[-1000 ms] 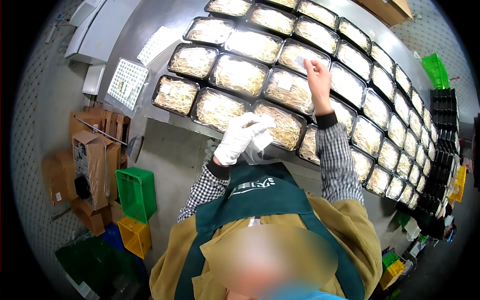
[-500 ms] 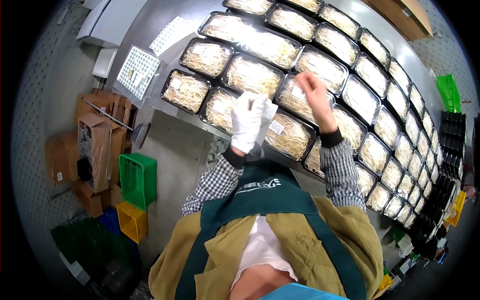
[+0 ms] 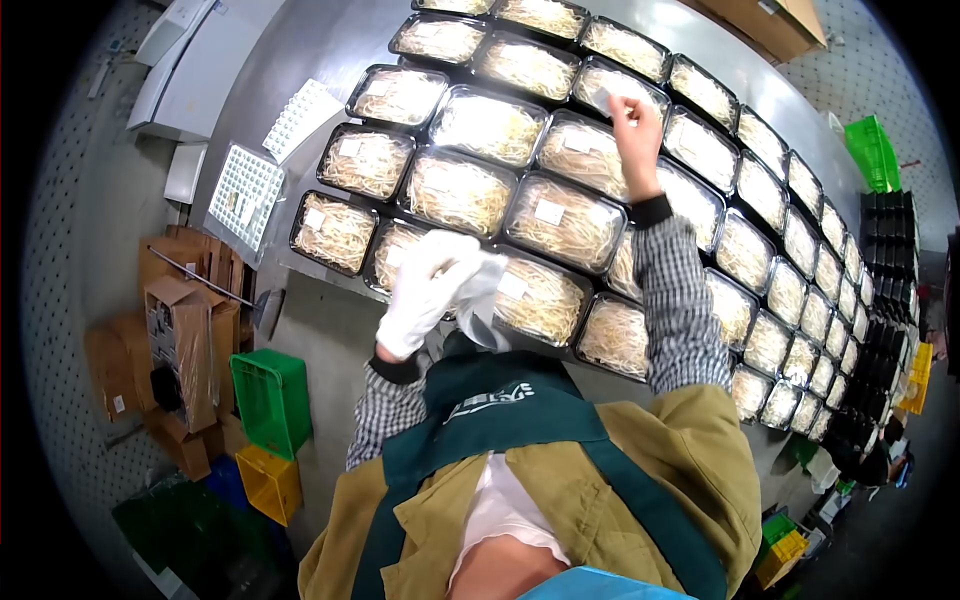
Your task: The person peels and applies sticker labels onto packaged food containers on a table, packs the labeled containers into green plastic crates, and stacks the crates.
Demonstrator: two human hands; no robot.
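My left hand (image 3: 425, 295), in a white glove, is closed on a strip of labels (image 3: 483, 300) that hangs down over the table's front edge. My bare right hand (image 3: 638, 145) reaches across the trays, thumb and fingers pinching a small label (image 3: 601, 98). Under that label lies a black tray of bean sprouts (image 3: 640, 92) with clear film on top. A nearer tray of sprouts (image 3: 570, 225) bears a white label (image 3: 549, 211). Beside the strip is another sprout tray (image 3: 545, 310), partly covered by it.
Rows of sprout trays cover the metal table (image 3: 265, 75). Sheets of small round stickers (image 3: 245, 195) lie at its left end. On the floor at left stand a green crate (image 3: 272, 400), a yellow crate (image 3: 270, 480) and cardboard boxes (image 3: 180, 340). Black trays (image 3: 890, 270) are stacked at right.
My right hand has moved farther over the table, to a tray in a row behind. My left hand has shifted left and nearer with the strip. The whole view has shifted slightly.
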